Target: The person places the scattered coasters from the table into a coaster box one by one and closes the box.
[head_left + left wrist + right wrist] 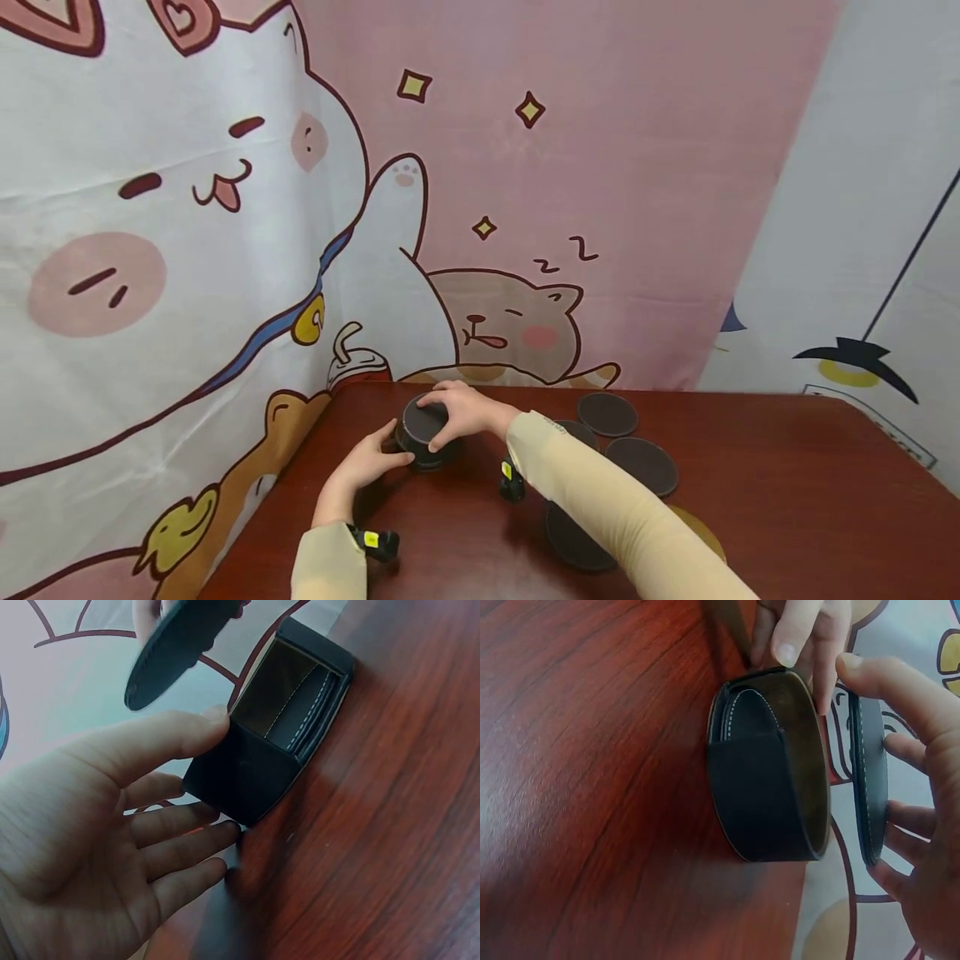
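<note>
1. Nearest the head camera, both sleeved forearms reach across the dark red table [787, 492], each with a small camera strapped at the wrist.
2. Furthest left, the left hand [367, 461] lies with fingers spread and nearly straight; its fingertips [225, 834] and thumb rest against the side of the black coaster holder [427, 454], steadying it without wrapping round it.
3. At the centre, the holder stands on the table close to the cartoon-cat backdrop [187, 250]; the wrist views show at least one stitched coaster already inside it.
4. Just above its open top, the right hand [465, 414] pinches a round dark coaster [870, 787] by the rim, thumb on one edge and fingers on the other, tilted and apart from the holder.
5. To do this well, I judge the coaster should be levelled and centred over the opening while the left hand keeps bracing the wall.
6. Further right, loose coasters [607, 414] lie flat on the table, one partly hidden under the right forearm.
</note>
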Demonstrator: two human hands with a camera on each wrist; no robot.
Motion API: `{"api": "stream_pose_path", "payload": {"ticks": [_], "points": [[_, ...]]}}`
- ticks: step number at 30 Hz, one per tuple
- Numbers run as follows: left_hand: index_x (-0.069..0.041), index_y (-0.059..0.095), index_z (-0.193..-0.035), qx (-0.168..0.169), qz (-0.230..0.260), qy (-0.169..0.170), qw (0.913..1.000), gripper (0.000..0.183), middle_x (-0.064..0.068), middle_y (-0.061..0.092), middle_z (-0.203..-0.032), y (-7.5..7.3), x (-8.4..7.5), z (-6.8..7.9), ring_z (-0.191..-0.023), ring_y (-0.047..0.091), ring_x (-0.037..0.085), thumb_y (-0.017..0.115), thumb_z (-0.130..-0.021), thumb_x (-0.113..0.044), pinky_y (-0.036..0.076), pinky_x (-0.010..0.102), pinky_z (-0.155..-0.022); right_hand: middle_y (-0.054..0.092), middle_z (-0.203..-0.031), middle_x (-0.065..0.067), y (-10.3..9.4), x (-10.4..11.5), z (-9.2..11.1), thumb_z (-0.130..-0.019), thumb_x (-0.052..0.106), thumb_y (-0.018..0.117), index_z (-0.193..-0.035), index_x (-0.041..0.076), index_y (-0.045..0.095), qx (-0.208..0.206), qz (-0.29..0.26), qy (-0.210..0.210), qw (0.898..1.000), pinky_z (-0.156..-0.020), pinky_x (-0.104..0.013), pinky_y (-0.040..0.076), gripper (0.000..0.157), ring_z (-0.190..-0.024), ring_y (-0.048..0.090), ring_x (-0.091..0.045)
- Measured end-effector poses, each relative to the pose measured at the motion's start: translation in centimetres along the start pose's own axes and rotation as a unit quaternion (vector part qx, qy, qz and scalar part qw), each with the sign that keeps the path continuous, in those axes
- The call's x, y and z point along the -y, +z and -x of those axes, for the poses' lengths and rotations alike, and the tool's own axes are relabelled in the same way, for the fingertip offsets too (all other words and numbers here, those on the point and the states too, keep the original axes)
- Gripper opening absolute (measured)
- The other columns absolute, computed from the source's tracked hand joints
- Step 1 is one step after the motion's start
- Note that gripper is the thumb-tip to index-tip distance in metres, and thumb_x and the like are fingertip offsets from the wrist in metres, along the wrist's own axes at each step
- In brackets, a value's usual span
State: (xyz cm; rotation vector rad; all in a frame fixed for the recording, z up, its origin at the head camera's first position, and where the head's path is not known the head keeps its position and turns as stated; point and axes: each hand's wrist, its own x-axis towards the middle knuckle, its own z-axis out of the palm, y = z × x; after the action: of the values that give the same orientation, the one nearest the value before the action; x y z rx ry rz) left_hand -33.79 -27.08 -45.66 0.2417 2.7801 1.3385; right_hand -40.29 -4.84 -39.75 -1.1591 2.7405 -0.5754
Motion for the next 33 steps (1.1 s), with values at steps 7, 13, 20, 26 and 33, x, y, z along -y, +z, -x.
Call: {"api": "stream_pose_path", "payload": {"ticks": [7, 13, 20, 26, 33], "points": [[0.006, 0.028, -0.149, 0.006, 0.001, 0.005, 1.0000, 0.090, 0.026, 0.048, -0.140, 0.1, -0.3, -0.1, -0.128, 0.046, 0.038, 0.076, -0.082, -0.031, 0.035, 0.057, -0.103, 0.037, -0.149, -0.012, 1.1, -0.2, -0.7, -0.071, 0.045, 0.082, -0.138, 0.027, 0.056, -0.007, 0.000, 0.013, 1.000, -0.102, -0.048, 0.035, 0.074, -0.132, 0.035, -0.030], [0.007, 0.028, -0.149, 0.005, 0.006, 0.009, 0.9999, 0.088, 0.027, 0.048, -0.139, 0.1, -0.5, -0.1, -0.127, 0.048, 0.039, 0.076, -0.083, -0.028, 0.036, 0.057, -0.102, 0.038, -0.149, -0.012, 1.9, -0.3, -1.2, -0.070, 0.047, 0.082, -0.137, 0.027, 0.056, -0.017, 0.006, 0.024, 1.000, -0.104, -0.050, 0.033, 0.075, -0.132, 0.035, -0.031], [0.004, 0.029, -0.149, 0.003, 0.008, -0.002, 1.0000, 0.088, 0.025, 0.048, -0.140, 0.1, -0.3, 0.1, -0.127, 0.048, 0.037, 0.076, -0.083, -0.029, 0.036, 0.056, -0.102, 0.038, -0.148, -0.013, 2.7, -0.2, -1.8, -0.069, 0.047, 0.082, -0.138, 0.026, 0.056, -0.018, 0.012, 0.029, 0.999, -0.103, -0.050, 0.033, 0.076, -0.133, 0.035, -0.031], [0.002, 0.030, -0.150, 0.002, 0.016, 0.007, 0.9999, 0.086, 0.023, 0.050, -0.139, 0.1, -0.3, 0.1, -0.126, 0.050, 0.036, 0.076, -0.083, -0.028, 0.036, 0.056, -0.102, 0.041, -0.147, -0.013, 3.0, 0.2, -2.0, -0.069, 0.047, 0.082, -0.136, 0.026, 0.057, -0.021, 0.017, 0.031, 0.999, -0.102, -0.049, 0.034, 0.075, -0.132, 0.036, -0.030], [0.002, 0.031, -0.150, 0.003, 0.016, 0.019, 0.9997, 0.085, 0.022, 0.052, -0.138, 0.1, -0.3, 0.0, -0.125, 0.051, 0.035, 0.075, -0.084, -0.027, 0.036, 0.055, -0.103, 0.045, -0.143, -0.010, 3.1, 0.4, -2.1, -0.067, 0.050, 0.082, -0.134, 0.027, 0.058, -0.028, 0.036, 0.040, 0.998, -0.098, -0.047, 0.035, 0.075, -0.128, 0.039, -0.027]]}}
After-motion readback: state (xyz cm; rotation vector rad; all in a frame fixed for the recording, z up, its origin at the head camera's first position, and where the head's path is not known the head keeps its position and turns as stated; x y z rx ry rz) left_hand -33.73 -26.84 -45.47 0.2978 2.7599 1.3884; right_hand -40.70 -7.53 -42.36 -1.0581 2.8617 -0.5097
